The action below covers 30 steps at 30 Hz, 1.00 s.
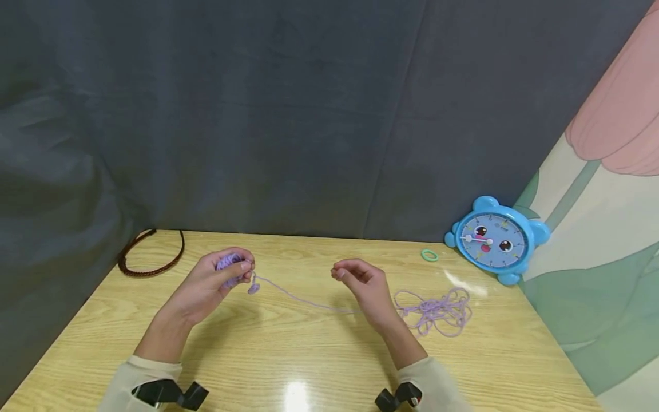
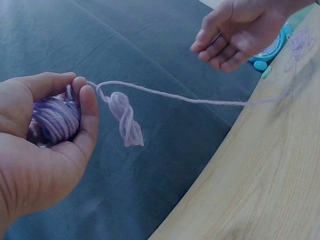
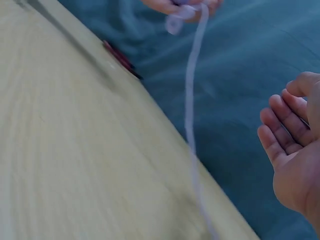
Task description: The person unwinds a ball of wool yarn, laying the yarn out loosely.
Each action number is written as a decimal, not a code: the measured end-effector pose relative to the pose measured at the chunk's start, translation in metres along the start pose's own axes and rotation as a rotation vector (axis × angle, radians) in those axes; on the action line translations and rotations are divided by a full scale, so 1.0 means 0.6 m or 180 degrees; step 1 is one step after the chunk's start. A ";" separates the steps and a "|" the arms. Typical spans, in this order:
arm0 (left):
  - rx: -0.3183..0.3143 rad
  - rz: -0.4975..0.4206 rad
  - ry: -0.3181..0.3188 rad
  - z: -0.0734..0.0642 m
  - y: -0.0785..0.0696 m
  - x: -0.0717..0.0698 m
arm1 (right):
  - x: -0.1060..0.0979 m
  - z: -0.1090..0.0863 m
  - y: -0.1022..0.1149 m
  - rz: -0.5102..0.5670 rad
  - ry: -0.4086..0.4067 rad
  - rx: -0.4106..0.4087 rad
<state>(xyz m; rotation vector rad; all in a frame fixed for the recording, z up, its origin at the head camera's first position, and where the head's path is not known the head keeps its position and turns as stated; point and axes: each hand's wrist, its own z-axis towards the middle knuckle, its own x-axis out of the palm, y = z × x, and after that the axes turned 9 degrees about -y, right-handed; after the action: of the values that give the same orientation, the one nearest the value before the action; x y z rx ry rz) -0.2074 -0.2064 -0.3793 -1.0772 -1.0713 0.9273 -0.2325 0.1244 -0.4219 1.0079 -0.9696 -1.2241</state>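
Purple yarn bundle (image 2: 59, 120) lies inside the gripping left hand (image 1: 206, 286), apart from the relaxed right hand (image 1: 369, 290).

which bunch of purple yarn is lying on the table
The loose tangle right of the right hand; the wound bundle is held in the left hand, and the small twisted bunch hangs beside it.

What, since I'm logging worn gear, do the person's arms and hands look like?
Both arms have pale cream sleeves, the left sleeve and the right sleeve. Each bears a mostly black, angular device, the left device and the right device. The left hand and right hand are ungloved. No cables show.
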 end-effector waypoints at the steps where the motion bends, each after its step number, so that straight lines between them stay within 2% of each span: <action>1: -0.0002 -0.0004 0.0009 0.001 0.001 0.001 | 0.011 -0.001 -0.003 0.0027 0.0082 0.0014; 7: -0.0035 -0.0021 0.0008 0.003 0.003 0.002 | 0.063 -0.006 -0.010 0.0093 0.0458 -0.0011; 13: -0.0095 0.0011 -0.0024 0.004 0.003 0.004 | 0.094 0.000 -0.017 0.0050 0.0482 0.0059; 18: -0.0127 0.0048 -0.0053 0.004 0.002 0.004 | 0.115 0.001 -0.024 -0.0152 0.0589 0.0123; 25: -0.0115 0.0038 -0.0020 0.004 0.001 0.003 | 0.130 -0.006 -0.024 -0.0419 0.0862 0.0085; 30: -0.0141 0.0062 -0.0029 0.002 0.005 0.002 | 0.126 -0.009 -0.023 -0.0409 0.0870 0.0085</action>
<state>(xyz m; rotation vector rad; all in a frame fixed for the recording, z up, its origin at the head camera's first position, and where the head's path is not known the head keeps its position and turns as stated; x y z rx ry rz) -0.2087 -0.2043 -0.3815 -1.1226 -1.0951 0.9284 -0.2237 0.0490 -0.4333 1.2382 -0.7181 -1.1440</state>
